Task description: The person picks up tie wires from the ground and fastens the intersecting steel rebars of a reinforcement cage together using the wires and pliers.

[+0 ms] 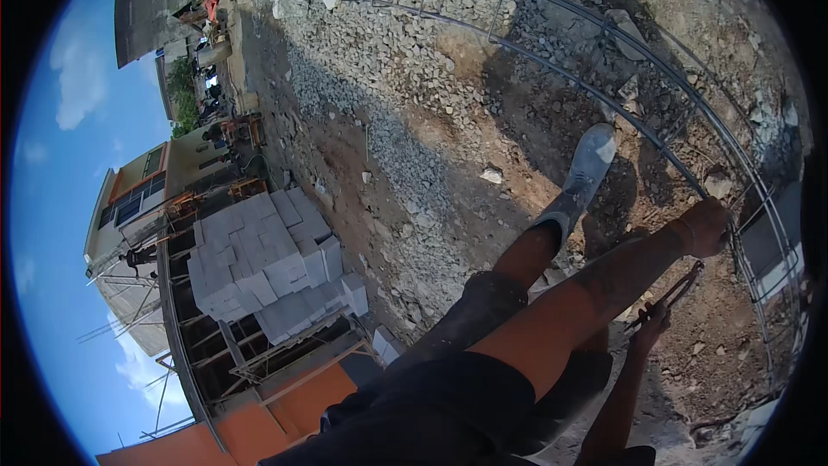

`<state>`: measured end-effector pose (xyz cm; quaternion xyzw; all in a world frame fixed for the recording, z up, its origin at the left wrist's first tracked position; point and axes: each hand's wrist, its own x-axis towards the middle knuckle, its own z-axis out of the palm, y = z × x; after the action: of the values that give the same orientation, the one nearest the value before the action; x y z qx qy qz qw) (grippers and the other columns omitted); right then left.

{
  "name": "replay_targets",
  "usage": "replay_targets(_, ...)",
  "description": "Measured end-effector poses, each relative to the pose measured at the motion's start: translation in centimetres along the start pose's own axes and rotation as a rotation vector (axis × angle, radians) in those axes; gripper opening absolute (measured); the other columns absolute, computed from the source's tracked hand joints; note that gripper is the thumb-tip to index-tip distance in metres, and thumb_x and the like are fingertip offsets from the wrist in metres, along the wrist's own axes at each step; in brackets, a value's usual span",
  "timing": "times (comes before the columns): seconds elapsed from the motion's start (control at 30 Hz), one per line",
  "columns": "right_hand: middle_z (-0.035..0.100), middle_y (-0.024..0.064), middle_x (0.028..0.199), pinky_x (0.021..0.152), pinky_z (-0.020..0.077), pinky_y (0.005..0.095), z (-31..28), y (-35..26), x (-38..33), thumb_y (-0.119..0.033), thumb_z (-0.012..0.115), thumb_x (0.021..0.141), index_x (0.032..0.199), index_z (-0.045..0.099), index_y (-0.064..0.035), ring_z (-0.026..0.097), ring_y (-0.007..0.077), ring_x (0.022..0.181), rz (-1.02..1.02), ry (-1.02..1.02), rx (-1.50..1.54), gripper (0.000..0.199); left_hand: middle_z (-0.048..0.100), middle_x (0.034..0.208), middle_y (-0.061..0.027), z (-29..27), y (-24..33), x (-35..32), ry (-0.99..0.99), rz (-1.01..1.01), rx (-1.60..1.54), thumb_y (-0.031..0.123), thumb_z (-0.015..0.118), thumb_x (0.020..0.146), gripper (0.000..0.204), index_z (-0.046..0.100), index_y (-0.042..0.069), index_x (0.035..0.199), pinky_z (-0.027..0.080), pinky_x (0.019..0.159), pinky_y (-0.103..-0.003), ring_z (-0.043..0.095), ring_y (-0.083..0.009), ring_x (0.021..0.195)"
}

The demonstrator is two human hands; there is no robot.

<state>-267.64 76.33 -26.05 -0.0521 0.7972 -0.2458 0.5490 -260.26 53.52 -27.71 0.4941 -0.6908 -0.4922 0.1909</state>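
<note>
My left hand (709, 226) is closed round a bar of a long rebar cage (595, 91), at the right of the view. The cage is made of long steel bars joined by rectangular stirrups, and it curves from the top across to the right. Below that hand, my right hand (654, 330) holds a slim pair of pincers (680, 289), the tool's far end pointing up toward the left wrist. Its jaws are too small to make out clearly. The pincers appear apart from the bars.
My grey rubber boot (591, 160) stands on dirt beside the cage. Loose gravel (414, 164) and stones cover much of the ground. A stack of pale blocks (259, 259) sits at the left, near an orange wall (233, 427). A house (138, 190) stands farther off.
</note>
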Motion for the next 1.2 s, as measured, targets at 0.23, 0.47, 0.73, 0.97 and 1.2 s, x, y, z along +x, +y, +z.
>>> replay_targets(0.23,0.056,0.0117,0.085,0.070,0.0505,0.0313,0.9,-8.6,-8.0,-0.022,0.041,0.090,0.092,0.052,0.0025,0.060,0.0195,0.077,0.047,-0.145,0.017,0.027,0.060,0.083,-0.0168,-5.4,0.3,-1.5,-0.138,0.012,0.090,0.025,0.051,0.082,0.023,0.060,0.004,0.086,0.041,0.076,-0.041,0.055,-0.0342,0.080)
replay_targets(0.47,0.058,0.0129,0.092,0.078,0.0478,0.0341,1.6,-14.1,-8.7,-0.024,0.039,0.091,0.094,0.051,0.0033,0.058,0.0210,0.087,0.169,-0.137,0.323,0.030,0.060,0.082,-0.0166,-6.4,1.5,-1.5,-0.249,0.058,0.113,0.015,0.053,0.080,0.017,0.061,0.003,0.087,0.042,0.079,-0.040,0.055,-0.0335,0.082)
replay_targets(0.73,0.058,0.0130,0.095,0.079,0.0459,0.0344,4.3,-16.4,-9.6,-0.025,0.040,0.092,0.103,0.048,0.0034,0.056,0.0207,0.091,0.253,-0.157,0.419,0.031,0.061,0.089,-0.0122,-7.2,0.5,-2.2,-0.229,0.100,0.008,0.010,0.056,0.074,0.019,0.059,0.006,0.092,0.043,0.078,-0.038,0.056,-0.0310,0.084)
replay_targets(0.97,0.057,0.0146,0.098,0.079,0.0455,0.0356,3.3,-17.5,-9.2,-0.026,0.041,0.091,0.107,0.045,0.0026,0.055,0.0228,0.092,0.292,-0.127,0.472,0.033,0.061,0.087,-0.0131,-5.6,2.0,-1.5,-0.314,0.004,-0.035,0.009,0.056,0.071,0.020,0.059,0.004,0.091,0.041,0.081,-0.037,0.056,-0.0307,0.084)
replay_targets(1.2,0.056,0.0156,0.098,0.076,0.0497,0.0345,7.3,-19.5,-8.7,-0.026,0.039,0.091,0.104,0.043,0.0034,0.056,0.0250,0.093,0.304,-0.106,0.439,0.032,0.062,0.084,-0.0128,-8.1,0.8,-1.5,-0.247,-0.029,-0.020,0.017,0.061,0.073,0.019,0.061,0.003,0.087,0.045,0.077,-0.036,0.058,-0.0294,0.082)
